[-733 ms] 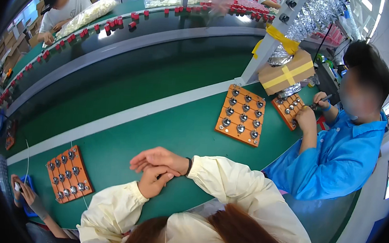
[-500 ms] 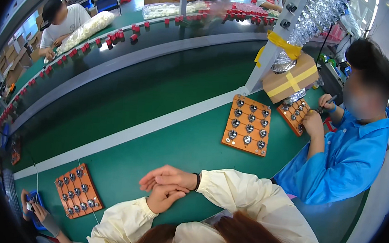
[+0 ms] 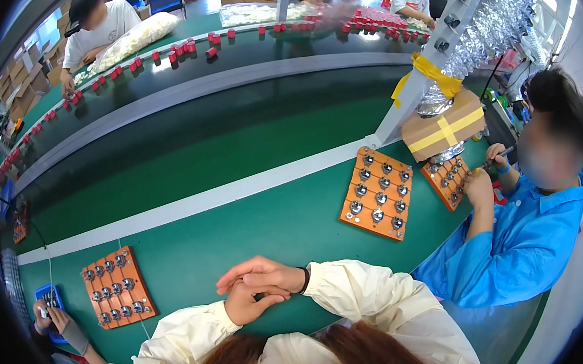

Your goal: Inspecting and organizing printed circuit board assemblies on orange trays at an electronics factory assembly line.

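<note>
My two hands rest together above the green worktop, one across the other, and no object shows in them. My right hand [image 3: 267, 275], with a black band at the wrist, has its fingers stretched out to the left. Against it from below lies my left hand [image 3: 246, 307], thumb held apart and other fingers partly hidden. Nearest on the left is an orange fixture board [image 3: 123, 275] with rows of shiny metal parts. A second orange board [image 3: 376, 197] with similar parts lies farther off to the right. Neither hand touches a board.
A co-worker in blue [image 3: 505, 247] holds a pen-like tool over another orange board [image 3: 446, 180]. A taped cardboard hood [image 3: 444, 125] hangs by the post. At lower left, another person's hands [image 3: 55, 317] work near a blue tray [image 3: 50, 293]. Red pieces [image 3: 186, 47] line the far belt edge.
The whole view has shifted a little, so the boards on the right appear lower and farther right. My hands stay folded together. The person at far left has lowered a hand.
</note>
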`<action>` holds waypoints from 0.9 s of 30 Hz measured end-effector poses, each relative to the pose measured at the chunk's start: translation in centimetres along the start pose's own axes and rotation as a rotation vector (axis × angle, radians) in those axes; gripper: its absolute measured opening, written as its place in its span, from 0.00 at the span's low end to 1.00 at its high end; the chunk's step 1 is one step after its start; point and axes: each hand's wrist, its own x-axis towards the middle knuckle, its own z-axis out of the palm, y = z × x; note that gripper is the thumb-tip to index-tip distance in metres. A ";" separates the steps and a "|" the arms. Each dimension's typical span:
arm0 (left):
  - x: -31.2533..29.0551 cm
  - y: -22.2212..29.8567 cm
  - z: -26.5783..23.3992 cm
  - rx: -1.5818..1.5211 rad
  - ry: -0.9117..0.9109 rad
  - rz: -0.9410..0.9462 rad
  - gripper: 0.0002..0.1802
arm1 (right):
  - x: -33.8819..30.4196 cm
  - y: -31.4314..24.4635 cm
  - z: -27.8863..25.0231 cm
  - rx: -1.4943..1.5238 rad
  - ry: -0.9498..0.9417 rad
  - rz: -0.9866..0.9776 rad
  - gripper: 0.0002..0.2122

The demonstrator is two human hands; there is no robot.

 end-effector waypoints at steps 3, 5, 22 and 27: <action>0.2 0.7 0.0 -0.054 0.004 -0.079 0.05 | -0.1 -0.1 0.0 0.013 -0.002 0.017 0.23; 0.1 0.7 0.1 -0.046 0.004 -0.029 0.05 | -0.1 0.0 0.1 0.029 0.008 0.024 0.23; -0.4 -1.0 -0.5 -0.165 -0.007 0.042 0.09 | -0.2 -0.5 0.5 -0.090 0.046 0.048 0.21; -0.4 0.0 -0.2 -0.131 0.021 -0.004 0.09 | -0.2 0.0 0.2 -0.128 0.046 0.048 0.20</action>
